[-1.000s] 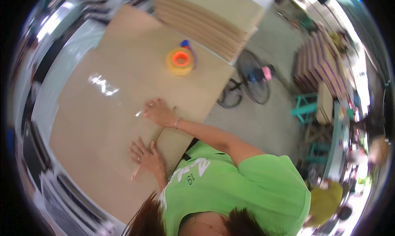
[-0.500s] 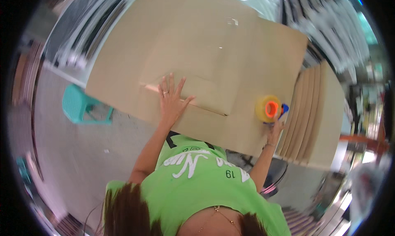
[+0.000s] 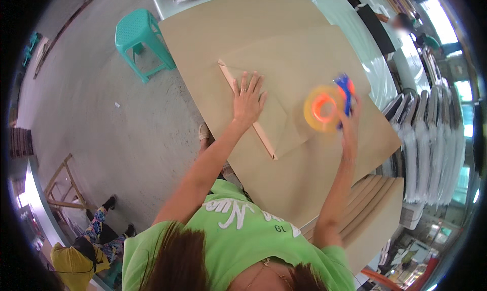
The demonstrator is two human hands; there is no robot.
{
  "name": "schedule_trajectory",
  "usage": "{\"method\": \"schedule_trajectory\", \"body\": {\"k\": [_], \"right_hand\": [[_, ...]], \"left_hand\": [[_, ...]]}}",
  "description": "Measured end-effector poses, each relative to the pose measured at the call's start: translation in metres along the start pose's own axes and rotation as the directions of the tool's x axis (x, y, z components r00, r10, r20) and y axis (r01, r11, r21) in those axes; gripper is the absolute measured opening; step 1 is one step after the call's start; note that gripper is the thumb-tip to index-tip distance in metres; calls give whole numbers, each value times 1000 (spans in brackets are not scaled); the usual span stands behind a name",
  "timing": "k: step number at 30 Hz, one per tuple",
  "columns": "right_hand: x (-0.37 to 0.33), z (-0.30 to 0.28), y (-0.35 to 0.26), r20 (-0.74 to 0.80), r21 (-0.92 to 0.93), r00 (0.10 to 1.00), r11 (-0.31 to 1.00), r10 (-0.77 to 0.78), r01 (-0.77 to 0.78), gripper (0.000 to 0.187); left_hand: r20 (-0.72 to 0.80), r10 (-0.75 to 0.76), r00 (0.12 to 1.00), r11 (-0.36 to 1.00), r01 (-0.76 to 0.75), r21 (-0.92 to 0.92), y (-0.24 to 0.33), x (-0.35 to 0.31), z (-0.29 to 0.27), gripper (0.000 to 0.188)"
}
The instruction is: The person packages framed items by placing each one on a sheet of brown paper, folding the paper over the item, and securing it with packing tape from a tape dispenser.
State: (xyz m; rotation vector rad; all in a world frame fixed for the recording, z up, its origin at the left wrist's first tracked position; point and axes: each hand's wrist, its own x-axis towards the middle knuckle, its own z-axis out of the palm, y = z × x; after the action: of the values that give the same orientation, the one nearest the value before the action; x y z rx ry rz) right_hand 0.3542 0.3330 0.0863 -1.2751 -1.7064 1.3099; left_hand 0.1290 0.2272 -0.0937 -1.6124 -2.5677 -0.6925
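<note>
My left hand (image 3: 247, 102) lies flat with its fingers stretched, pressing on the pale folded edge (image 3: 265, 139) of a brown sheet. That edge runs at a slant across the brown board-like table covering (image 3: 264, 17). In my right hand (image 3: 350, 122) is a tape dispenser (image 3: 346, 90), blue and orange, carrying a large yellow roll of tape around an orange hub. The dispenser is raised near the right part of the brown surface and blurred by motion. My right fingers wrap its handle and are partly smeared.
A green plastic stool (image 3: 139, 35) stands beyond the table's left edge. Stacked brown boards (image 3: 373, 204) lie at the right, near plastic-wrapped panels (image 3: 431, 144). A person in yellow (image 3: 76, 263) is at the lower left, beside a wooden frame (image 3: 66, 184). Another person (image 3: 403, 24) is at the far right.
My right hand has lifted the tape dispenser and turned it. My left hand still presses on the folded edge. The whole view has swung, so the table now appears slanted.
</note>
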Motion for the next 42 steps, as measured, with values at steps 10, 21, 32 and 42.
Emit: {"method": "schedule_trajectory", "body": {"k": [10,21,32,42], "right_hand": [[185,250,-67,746,-596,666,448,2,666,47],[177,267,-59,702,-688,680,447,212,571,26],[54,103,-11,674,-690,687,564,271,454,33],[52,39,-98,609,-548,790,754,62,363,42]], "left_hand": [[-194,-293,936,955,275,-112,25,12,15,59],[-182,-422,888,902,392,-179,25,12,12,56],[-209,-420,883,907,399,-138,21,6,18,56],[-76,-286,955,949,294,112,23,15,8,56]]}}
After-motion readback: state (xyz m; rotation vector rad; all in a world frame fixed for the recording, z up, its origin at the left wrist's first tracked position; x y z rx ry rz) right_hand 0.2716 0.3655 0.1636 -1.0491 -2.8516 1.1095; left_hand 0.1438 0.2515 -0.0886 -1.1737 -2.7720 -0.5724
